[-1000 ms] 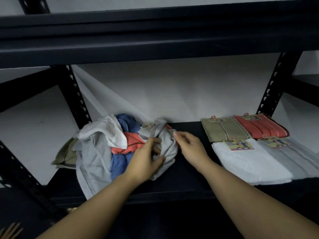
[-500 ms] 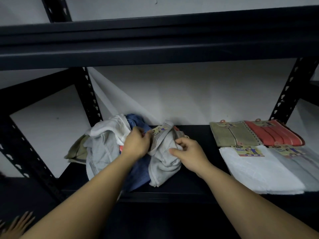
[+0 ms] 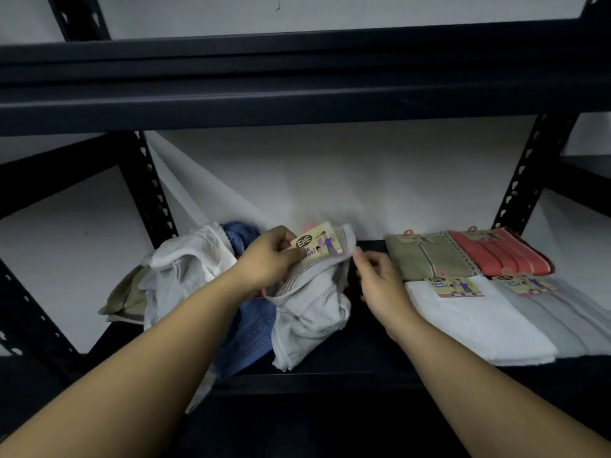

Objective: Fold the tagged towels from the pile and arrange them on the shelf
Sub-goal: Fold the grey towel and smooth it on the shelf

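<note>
Left hand [image 3: 269, 259]: pinching the card tag [image 3: 316, 245] at the top edge of a grey towel [image 3: 309, 304], fingers curled round tag and hem, towel partly lifted and hanging crumpled down toward the shelf's front edge. Right hand [image 3: 380, 281]: just right of the same towel, fingers loosely bent, fingertips [image 3: 358, 259] close to the hem near the tag; actual contact not determinable, nothing clearly held.

Pile [image 3: 185, 276]: at the left end of the dark shelf [image 3: 347, 365], unfolded. A white towel [image 3: 195, 256] on top at the rear left, a blue towel [image 3: 251, 328] under and beside the grey one, an olive towel [image 3: 124, 300] protruding at the far left, a trace of red cloth below the left wrist.

Right end of the shelf: four folded towels laid flat in two rows, edges touching. Rear row: olive folded towel [image 3: 426, 257], coral folded towel [image 3: 496, 254]. Front row: white folded towel [image 3: 472, 322], pale grey folded towel [image 3: 562, 319], each with a printed tag at its rear edge. Bare shelf between pile and folded group. Upper shelf beam [image 3: 297, 84] overhead.
</note>
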